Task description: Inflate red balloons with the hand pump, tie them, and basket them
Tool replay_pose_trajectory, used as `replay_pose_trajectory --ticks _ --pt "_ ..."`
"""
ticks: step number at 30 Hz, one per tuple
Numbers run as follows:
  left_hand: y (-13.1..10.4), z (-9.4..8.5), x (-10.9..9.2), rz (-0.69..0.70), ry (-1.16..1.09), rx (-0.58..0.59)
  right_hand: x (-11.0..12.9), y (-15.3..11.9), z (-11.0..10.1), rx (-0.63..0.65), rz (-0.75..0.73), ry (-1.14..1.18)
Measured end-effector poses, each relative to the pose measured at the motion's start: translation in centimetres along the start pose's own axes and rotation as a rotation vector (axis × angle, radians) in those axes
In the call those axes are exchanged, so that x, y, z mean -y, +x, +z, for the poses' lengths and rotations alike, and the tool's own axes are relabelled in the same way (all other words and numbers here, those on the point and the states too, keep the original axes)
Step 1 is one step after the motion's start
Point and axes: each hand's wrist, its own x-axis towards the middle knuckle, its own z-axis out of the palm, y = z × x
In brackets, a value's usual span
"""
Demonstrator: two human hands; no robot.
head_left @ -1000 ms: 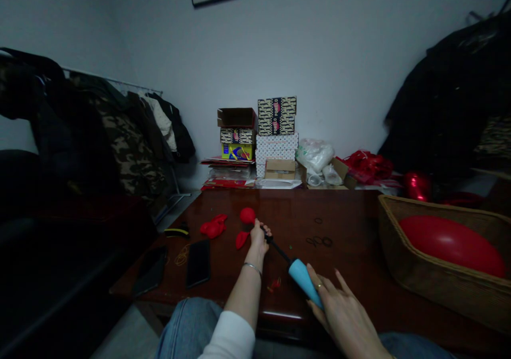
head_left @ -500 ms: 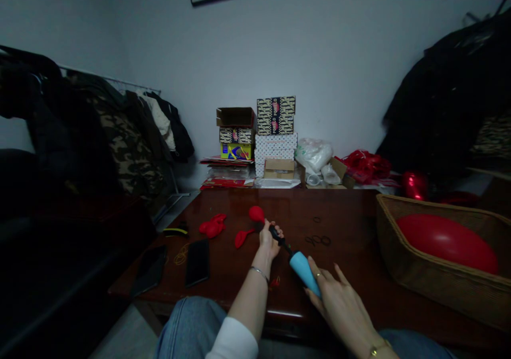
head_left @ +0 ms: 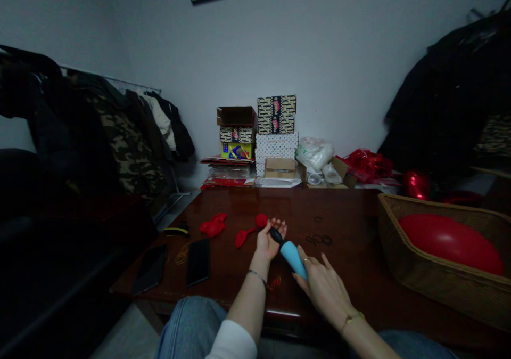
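Observation:
A hand balloon pump with a light blue barrel (head_left: 293, 259) and a black end (head_left: 275, 235) slants between my two hands above the table. My left hand (head_left: 268, 244) is closed around the black end, its fingertips partly lifted. A small, slightly filled red balloon (head_left: 261, 221) sits at the pump's tip, its neck hidden by that hand. My right hand (head_left: 325, 284) grips the lower part of the blue barrel. Just left of my left hand, a flat red balloon (head_left: 242, 237) lies on the table. Farther left is a pile of red balloons (head_left: 213, 226).
A wicker basket (head_left: 403, 258) with a large inflated red balloon (head_left: 451, 239) stands at right. Black rings (head_left: 318, 240), a black phone (head_left: 198, 262), yellow rubber bands (head_left: 182, 253) and a dark flat object (head_left: 149, 269) lie on the brown table (head_left: 339, 210). Boxes (head_left: 277, 148) are stacked behind.
My right hand has pushed the blue barrel up and left against the black end; the rod that showed between them is now hidden. The small balloon has shifted slightly right and down.

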Motion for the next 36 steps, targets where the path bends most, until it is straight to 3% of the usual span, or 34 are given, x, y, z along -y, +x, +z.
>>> replay_pose_trajectory --ticks 5,10,21,29,36 --pt "-0.2 0.4 0.5 0.059 -0.029 0.017 0.1 0.5 -0.2 0.038 0.030 0.016" --pt "-0.4 0.8 0.2 0.033 -0.065 0.076 0.0 0.7 -0.2 0.067 0.067 0.074" --pt "-0.9 1.1 0.4 0.106 0.004 0.022 0.4 1.1 -1.2 0.111 0.104 0.170" --pt "0.1 1.1 -0.8 0.103 0.058 -0.191 0.7 -0.9 -0.2 -0.011 -0.002 0.011" --pt "1.0 1.3 -2.3 0.198 0.136 -0.267 -1.1 -4.6 0.4 -0.097 -0.062 -0.037"
